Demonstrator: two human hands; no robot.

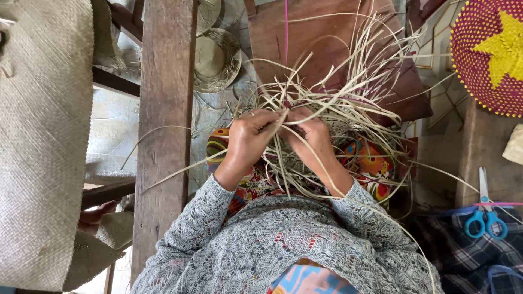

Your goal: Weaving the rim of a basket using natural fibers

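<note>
Pale straw strips (pixel 332 109) fan out loose from a half-woven piece on my lap, over a bright patterned cloth (pixel 370 163). My left hand (pixel 250 136) and right hand (pixel 313 133) meet at its middle, fingers pressed together, pinching strips (likely to keep the weave tight). A wooden plank (pixel 163 125) runs close by my left arm; blue-handled scissors (pixel 486 215) lie well apart, toward the right edge, with open room between.

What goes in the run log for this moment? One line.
left hand: pinching strips | right hand: gripping strips | scissors: idle, right | woven disc: upper right
</note>
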